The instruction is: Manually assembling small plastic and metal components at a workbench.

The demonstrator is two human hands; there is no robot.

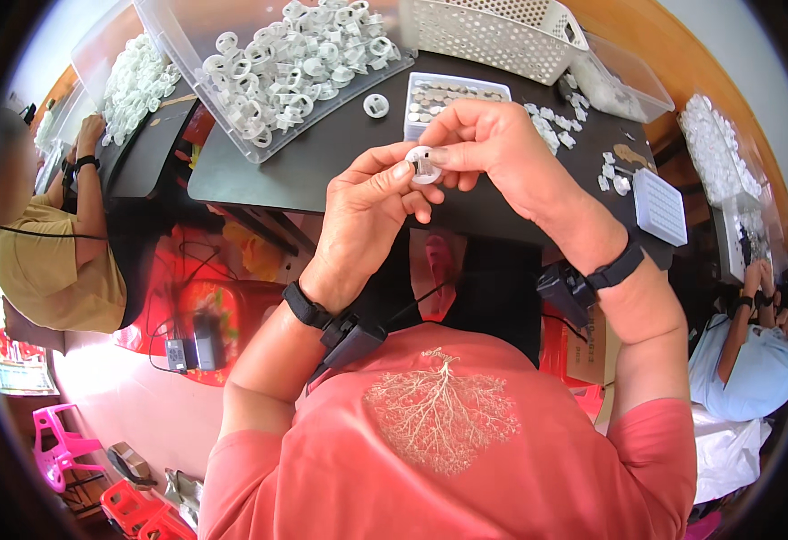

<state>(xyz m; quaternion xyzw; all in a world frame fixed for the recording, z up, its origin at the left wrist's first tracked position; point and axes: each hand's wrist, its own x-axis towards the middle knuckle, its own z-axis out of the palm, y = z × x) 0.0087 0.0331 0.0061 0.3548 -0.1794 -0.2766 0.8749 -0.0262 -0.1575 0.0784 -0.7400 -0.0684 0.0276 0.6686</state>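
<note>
Above the near edge of the dark table, a small round white plastic part (423, 167) with a slot in it is held between my two hands. My left hand (362, 202) pinches its left side between thumb and index finger, the other fingers loosely curled. From the right, the thumb and fingertips of my right hand (495, 148) close on its other edge; whether a smaller piece is also between them, I cannot tell. Just beyond my hands is a white tray (414, 129) of small round metallic discs. One similar round part (376, 105) lies alone on the table.
A clear bin (259, 155) heaped with round white parts stands at the back left. Behind the tray is a perforated white basket (502, 45). Small white pieces (551, 126) lie scattered to the right, near a white gridded tray (660, 209). Other people work at both sides.
</note>
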